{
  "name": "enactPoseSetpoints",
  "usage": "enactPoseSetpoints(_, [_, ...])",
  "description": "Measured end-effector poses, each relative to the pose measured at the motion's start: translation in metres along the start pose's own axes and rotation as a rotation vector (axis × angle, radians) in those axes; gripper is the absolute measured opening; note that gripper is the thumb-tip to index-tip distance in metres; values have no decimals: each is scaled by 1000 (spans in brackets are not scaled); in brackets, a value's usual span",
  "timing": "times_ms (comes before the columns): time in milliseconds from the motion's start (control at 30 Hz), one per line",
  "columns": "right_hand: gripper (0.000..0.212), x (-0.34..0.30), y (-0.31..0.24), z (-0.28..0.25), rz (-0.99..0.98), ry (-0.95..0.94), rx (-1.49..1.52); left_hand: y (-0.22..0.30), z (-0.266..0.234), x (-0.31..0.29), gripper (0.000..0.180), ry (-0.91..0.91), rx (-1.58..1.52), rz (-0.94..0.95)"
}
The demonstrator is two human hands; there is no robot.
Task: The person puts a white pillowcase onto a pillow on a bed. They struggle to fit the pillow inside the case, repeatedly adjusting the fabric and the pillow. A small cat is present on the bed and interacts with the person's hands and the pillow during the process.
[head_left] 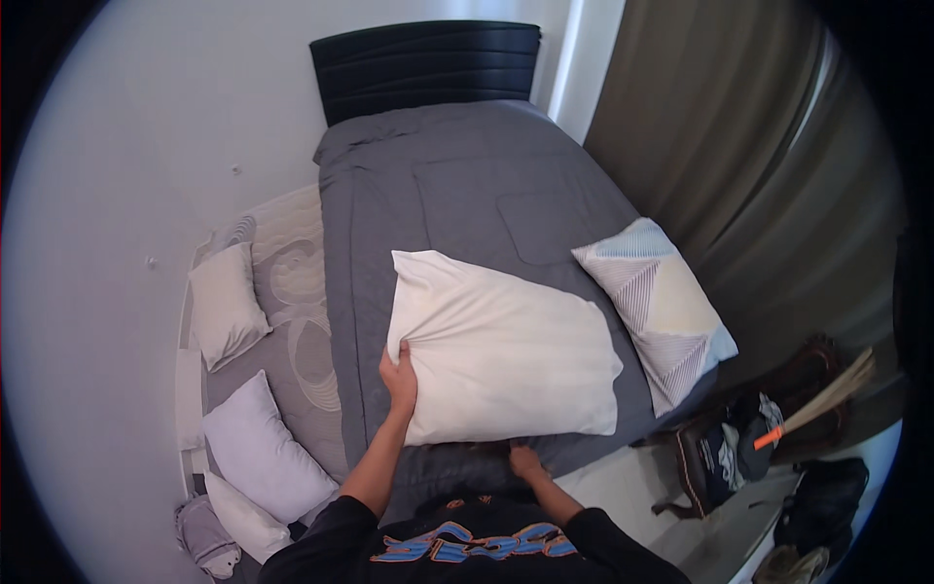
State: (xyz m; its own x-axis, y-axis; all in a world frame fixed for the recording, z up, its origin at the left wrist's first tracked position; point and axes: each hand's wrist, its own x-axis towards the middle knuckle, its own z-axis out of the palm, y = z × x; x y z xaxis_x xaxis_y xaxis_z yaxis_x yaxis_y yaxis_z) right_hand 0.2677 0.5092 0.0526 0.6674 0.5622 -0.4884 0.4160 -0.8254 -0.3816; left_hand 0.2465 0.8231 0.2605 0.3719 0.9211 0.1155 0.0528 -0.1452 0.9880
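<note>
A large white pillow [506,355] lies across the near part of the bed's dark grey cover [457,185]. My left hand [399,375] grips its left edge, thumb on top, and creases fan out over the fabric from there. At the pillow's near edge is my right hand [526,460], low beside the cover; its fingers are mostly hidden, so its grip does not show. To the right of the white pillow rests a patterned pillow [662,307] with striped triangles in blue, yellow and purple.
Left of the bed is a lower patterned mattress [297,282] with a beige pillow [229,307], a pale lilac pillow [265,448] and a smaller white pillow [243,516]. A black headboard [428,68] stands at the far end. Right are brown curtains [710,117] and a dark wooden chair [691,467] holding clothes and a broom [817,404].
</note>
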Motion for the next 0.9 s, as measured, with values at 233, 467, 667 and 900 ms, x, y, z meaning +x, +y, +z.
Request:
enactPoseSetpoints(233, [27,-112,70,-91,-264,361,220,-95,-61,18,51,-7,141,-191])
enactPoseSetpoints(467, [28,-112,49,-210,-105,805,588,-175,-82,-62,67,133,370,-469])
enactPoseSetpoints(667, [22,-23,-61,-225,-350,341,336,-101,-60,-125,67,213,260,-377])
enactPoseSetpoints(900, [29,82,93,-244,-142,471,-129,-155,-122,-195,62,-67,511,-472])
